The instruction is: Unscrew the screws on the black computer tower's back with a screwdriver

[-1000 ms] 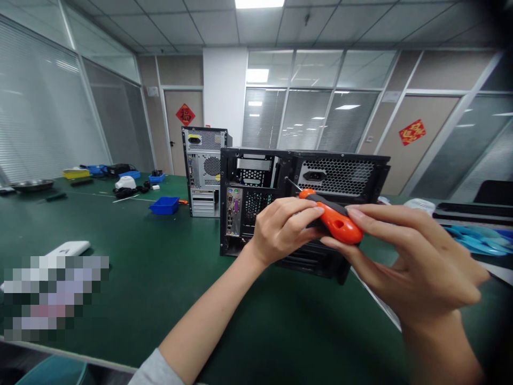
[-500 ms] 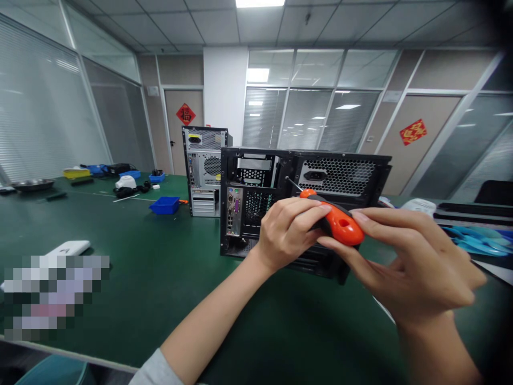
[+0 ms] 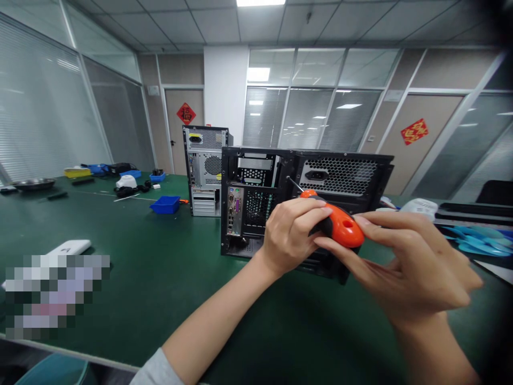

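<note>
**A:** Where is the screwdriver?

**B:** The screwdriver (image 3: 340,229) is right in front of the case (image 3: 344,174), at its rear panel. The orange-and-black handle points back toward the person. The thin shaft slants up and left, and its tip meets the panel just left of the power-supply grille.

**A:** Which hand has it?

**B:** Both. The left hand (image 3: 290,236) is curled shut around the front of the handle, fingers closed over the black grip. The right hand (image 3: 409,267) is half open. Its thumb below and fingertips above pinch the rounded orange butt end, and the other fingers spread loosely behind.

**A:** And the case itself?

**B:** It stands on the green desk (image 3: 160,283) with its rear panel toward the person. There is a column of ports at the panel's left and a power socket in the grille at its upper right.

**A:** Anything else around the case?

**B:** A second case (image 3: 205,171) stands behind it to the left, also rear panel forward. A blue bin (image 3: 165,205) sits farther left, well apart. To the right of the case lie a white object (image 3: 419,206) and some light blue parts (image 3: 476,243), too blurred to name.
</note>
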Motion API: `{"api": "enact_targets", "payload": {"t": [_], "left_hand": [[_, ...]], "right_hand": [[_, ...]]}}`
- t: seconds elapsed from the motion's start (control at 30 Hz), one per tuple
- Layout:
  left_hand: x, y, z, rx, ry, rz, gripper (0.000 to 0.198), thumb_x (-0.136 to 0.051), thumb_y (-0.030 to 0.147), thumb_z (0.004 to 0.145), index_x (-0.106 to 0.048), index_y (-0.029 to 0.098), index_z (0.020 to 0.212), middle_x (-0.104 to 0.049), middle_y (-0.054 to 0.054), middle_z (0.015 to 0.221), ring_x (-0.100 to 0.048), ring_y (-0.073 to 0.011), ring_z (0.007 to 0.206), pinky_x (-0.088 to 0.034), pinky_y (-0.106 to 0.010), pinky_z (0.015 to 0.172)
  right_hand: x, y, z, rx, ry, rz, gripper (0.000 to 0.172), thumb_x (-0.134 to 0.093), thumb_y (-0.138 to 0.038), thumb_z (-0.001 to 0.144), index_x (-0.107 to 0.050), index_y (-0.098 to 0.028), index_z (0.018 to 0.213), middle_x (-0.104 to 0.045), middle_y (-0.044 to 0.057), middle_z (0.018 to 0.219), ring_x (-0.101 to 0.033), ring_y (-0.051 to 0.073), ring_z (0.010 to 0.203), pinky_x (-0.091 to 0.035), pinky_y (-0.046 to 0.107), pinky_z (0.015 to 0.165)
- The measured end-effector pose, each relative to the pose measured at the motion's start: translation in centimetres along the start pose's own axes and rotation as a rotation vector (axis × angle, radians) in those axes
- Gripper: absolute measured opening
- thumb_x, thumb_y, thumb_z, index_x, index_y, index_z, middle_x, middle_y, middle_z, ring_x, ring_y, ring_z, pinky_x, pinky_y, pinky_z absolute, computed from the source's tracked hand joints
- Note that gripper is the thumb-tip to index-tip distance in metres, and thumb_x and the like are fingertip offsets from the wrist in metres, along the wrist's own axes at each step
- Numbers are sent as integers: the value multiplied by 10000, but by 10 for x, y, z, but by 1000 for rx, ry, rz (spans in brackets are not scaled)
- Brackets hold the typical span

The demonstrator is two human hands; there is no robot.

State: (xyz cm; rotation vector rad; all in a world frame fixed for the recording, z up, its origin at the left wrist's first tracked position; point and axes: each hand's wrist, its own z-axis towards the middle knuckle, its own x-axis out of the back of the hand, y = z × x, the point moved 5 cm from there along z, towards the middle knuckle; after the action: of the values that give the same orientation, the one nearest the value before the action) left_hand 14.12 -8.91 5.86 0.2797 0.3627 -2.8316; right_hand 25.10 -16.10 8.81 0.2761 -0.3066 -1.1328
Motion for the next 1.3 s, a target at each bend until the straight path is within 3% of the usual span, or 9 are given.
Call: {"api": "enact_targets", "payload": {"t": [0.4,0.77,1.13,1.3], "left_hand": [[0,5,1,72,-25,22,233,-382,330,956,-505,192,1099,-634,-67,1011,-620,-155,984,-558,-325,830],[-1,4,-2,103,-10,4,211,-411,309,950,-515,196,1094,-631,-60,1030,-618,-150,987,-557,-319,836],[0,5,2,30,16,5,188,-458,271,933,-542,145,1045,-638,-69,974,-615,-147,972,-563,-311,845],[0,5,4,18,18,15,247,-452,334,934,-542,141,1059,-634,-77,977,-617,-162,982,-572,-331,837]], "right_hand": [[-2,-1,-4,6,64,25,277,-789,-195,673,-547,-200,808,-589,22,718,-574,153,614,-457,259,507],[-3,-4,-4,25,97,4,291,-804,-163,644,-548,-173,781,-587,29,696,-555,143,581,-432,254,490],[-3,-5,-3,25,103,3,255,-775,-187,696,-533,-182,776,-576,7,708,-558,123,613,-440,232,522],[-2,-3,-3,-1,44,35,270,-781,-203,692,-547,-186,825,-587,19,739,-573,147,646,-456,254,544]]}}
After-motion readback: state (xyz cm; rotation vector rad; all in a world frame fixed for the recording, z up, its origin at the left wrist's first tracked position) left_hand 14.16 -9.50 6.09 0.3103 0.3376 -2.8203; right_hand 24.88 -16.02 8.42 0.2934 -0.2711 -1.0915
